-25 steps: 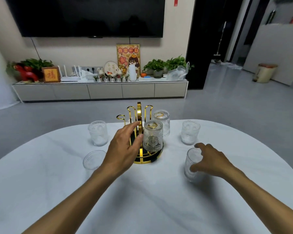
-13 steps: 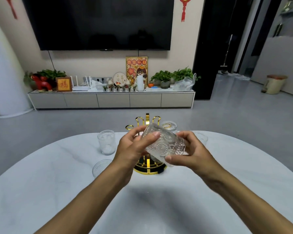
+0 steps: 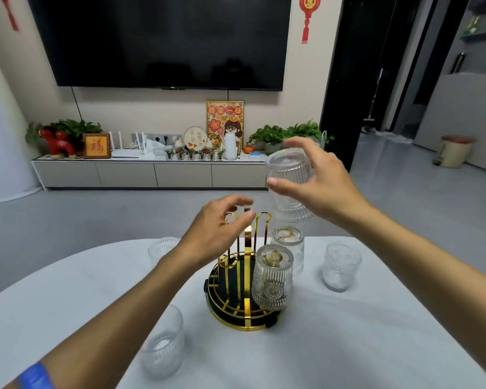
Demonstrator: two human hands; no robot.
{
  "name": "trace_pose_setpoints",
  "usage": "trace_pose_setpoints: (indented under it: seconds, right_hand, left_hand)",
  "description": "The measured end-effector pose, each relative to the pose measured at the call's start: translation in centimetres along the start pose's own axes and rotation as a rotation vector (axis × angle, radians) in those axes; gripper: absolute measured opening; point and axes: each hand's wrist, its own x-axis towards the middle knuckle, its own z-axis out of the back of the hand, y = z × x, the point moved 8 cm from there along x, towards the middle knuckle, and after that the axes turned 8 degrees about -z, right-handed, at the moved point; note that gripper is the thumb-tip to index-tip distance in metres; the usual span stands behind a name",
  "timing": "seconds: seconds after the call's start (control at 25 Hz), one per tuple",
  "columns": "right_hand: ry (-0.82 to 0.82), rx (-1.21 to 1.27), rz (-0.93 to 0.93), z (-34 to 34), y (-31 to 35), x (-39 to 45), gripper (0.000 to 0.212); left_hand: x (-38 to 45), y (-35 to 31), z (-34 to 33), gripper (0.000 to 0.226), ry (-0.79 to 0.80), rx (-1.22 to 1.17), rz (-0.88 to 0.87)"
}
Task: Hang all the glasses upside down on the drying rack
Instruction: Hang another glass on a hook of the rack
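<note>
A gold wire drying rack (image 3: 243, 313) with a black base stands on the white table (image 3: 320, 355). Two ribbed glasses hang upside down on its right pegs: a near one (image 3: 272, 279) and a far one (image 3: 289, 245). My right hand (image 3: 317, 181) holds a third ribbed glass (image 3: 289, 175) upside down in the air, above and to the right of the rack's free pegs. My left hand (image 3: 219, 234) hovers at the peg tops with fingers apart, holding nothing. Upright glasses stand on the table at the front left (image 3: 163, 349), back left (image 3: 160, 248) and right (image 3: 340, 265).
Beyond the table lie a grey floor, a low TV cabinet (image 3: 152, 172) with plants and ornaments, and a wall-mounted television (image 3: 163, 37). A bin (image 3: 455, 150) stands at the far right. The table's curved far edge runs just behind the rack.
My right hand picked up a glass from the table; both hands turned it over. Now the right hand alone holds it higher and further right, and the left hand has let go.
</note>
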Motion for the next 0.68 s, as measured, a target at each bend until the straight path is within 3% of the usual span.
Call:
trace_pose_setpoints:
  seconds: [0.16,0.68]
  right_hand:
    - [-0.035,0.155,-0.179,-3.3,-4.1,5.3,0.078]
    - [0.195,-0.035,-0.377,-11.8,-10.7,7.2,0.076]
  left_hand:
    - [0.9,4.2,-2.1,0.055,0.147,0.175,-0.026]
    - [1.1,5.1,-1.6,0.058,0.066,0.142,-0.081]
